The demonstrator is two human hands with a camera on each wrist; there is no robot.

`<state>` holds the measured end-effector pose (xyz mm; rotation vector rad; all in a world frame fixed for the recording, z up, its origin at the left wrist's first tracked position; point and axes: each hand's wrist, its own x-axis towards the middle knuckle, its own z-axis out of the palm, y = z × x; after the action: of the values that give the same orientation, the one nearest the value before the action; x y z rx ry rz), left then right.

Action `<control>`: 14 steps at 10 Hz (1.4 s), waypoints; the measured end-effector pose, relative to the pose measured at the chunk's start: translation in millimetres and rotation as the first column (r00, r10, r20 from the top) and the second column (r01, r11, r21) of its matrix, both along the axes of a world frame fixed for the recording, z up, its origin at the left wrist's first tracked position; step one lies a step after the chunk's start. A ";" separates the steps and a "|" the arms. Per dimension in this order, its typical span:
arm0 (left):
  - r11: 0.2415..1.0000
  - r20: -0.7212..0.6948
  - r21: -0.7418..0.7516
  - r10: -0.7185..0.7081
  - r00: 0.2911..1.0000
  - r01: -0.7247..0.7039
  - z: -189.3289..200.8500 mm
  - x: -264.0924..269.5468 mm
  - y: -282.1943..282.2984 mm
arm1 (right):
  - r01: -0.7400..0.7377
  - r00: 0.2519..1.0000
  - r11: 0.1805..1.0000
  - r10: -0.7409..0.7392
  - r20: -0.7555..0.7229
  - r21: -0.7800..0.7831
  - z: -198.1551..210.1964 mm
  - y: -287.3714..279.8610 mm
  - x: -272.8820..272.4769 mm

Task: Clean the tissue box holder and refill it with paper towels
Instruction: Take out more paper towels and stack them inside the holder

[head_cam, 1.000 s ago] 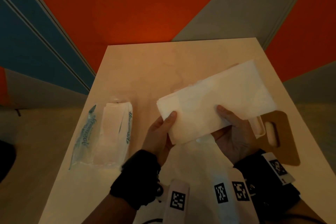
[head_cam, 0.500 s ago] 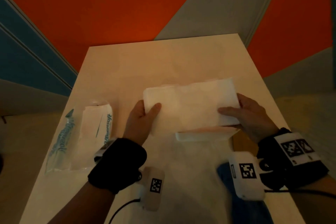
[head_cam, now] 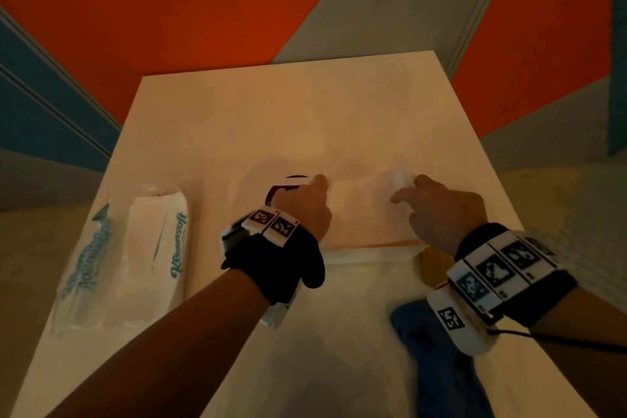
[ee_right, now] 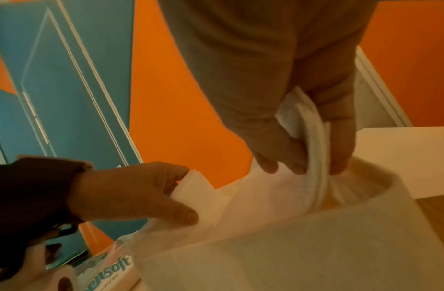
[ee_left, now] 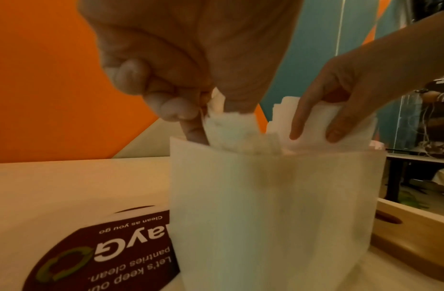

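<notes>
Orange, blue and grey wall panels rise behind a pale tabletop [head_cam: 210, 132], where a white open-topped tissue box holder [ee_left: 278, 206] stands near the middle, just in front of the person. A stack of paper towels [head_cam: 359, 204] sits partly inside it, its top edge above the rim. The left hand [head_cam: 302, 204] pinches the stack's left end between thumb and fingers, and the right hand [head_cam: 441, 210] grips the right end the same way, fingertips [ee_left: 297, 133] reaching down past the rim. Holding both ends probably keeps the soft stack flat and level, so it slides in without buckling against the walls.

The wooden lid [ee_left: 415, 236] with its slot lies flat beside the holder on the right, likely set off to leave the top open for loading. An opened plastic pack of towels [head_cam: 135, 258] lies well to the left, and a blue cloth [head_cam: 437, 349] rests at the near edge. A dark round sticker [ee_left: 111, 250] on the tabletop touches the holder's base.
</notes>
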<state>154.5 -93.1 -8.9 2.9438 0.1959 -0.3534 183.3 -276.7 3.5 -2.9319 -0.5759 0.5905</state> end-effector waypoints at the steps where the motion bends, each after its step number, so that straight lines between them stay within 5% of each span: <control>1: 0.996 0.009 0.079 -0.034 0.999 0.033 -6.4 1.2 -0.6 | -0.049 0.996 0.995 0.041 -0.083 -0.091 -9.0 0.9 4.1; 3: 0.959 -0.032 0.208 -0.191 0.981 0.194 -20.2 6.7 -3.0 | -0.205 0.977 0.900 0.212 -0.023 -0.386 -8.2 9.8 7.4; 4: 0.966 -0.061 0.196 -0.162 0.985 0.171 -20.3 3.3 -3.1 | -0.224 0.964 0.865 0.263 0.027 -0.449 -7.1 8.4 5.3; 5: 0.972 0.009 0.177 -0.160 0.987 0.155 -11.8 -0.9 1.5 | -0.172 0.956 0.953 0.222 0.190 -0.251 -3.9 -3.4 2.0; 6: 0.917 0.283 0.178 -0.396 0.874 0.357 -3.5 -4.2 10.4 | -0.218 0.930 0.953 0.268 0.251 -0.211 9.2 -17.0 1.7; 7: 0.785 0.131 0.179 -0.616 0.777 0.593 -3.1 -3.2 13.4 | -0.409 0.875 0.827 0.475 0.091 -0.386 9.9 -14.7 7.0; 8: 0.801 -0.303 0.096 -0.541 0.784 0.590 -14.8 -4.6 11.8 | -0.507 0.834 0.731 0.550 -0.047 -0.457 -8.4 -16.9 8.0; 9: 0.824 -0.346 0.071 -0.508 0.788 0.562 -24.7 -8.2 12.6 | -0.530 0.781 0.716 0.621 0.067 -0.455 -33.3 -27.3 9.2; 11: 0.838 -0.345 0.117 -0.469 0.813 0.533 -22.5 -8.8 8.3 | -0.504 0.813 0.608 0.574 -0.099 -0.613 -19.3 -8.4 12.1; 12: 0.909 -0.069 -0.114 -0.410 0.909 0.401 -12.9 -20.0 28.2 | -0.467 0.871 0.680 0.463 -0.162 -0.565 -11.1 -1.3 8.3; 13: 0.844 0.373 -0.508 0.034 0.927 0.174 -5.8 -48.7 70.5 | -0.391 0.893 0.860 0.441 0.093 -0.327 -8.5 11.2 0.9; 14: 0.682 0.196 -0.676 0.533 0.823 -0.280 -9.5 -80.9 131.4 | -0.360 0.900 0.928 0.372 0.227 -0.094 2.4 48.4 -17.4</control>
<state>73.6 38.4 -18.5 2.1488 0.5654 0.2026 165.9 -228.3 5.9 -2.9785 -1.1768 0.2752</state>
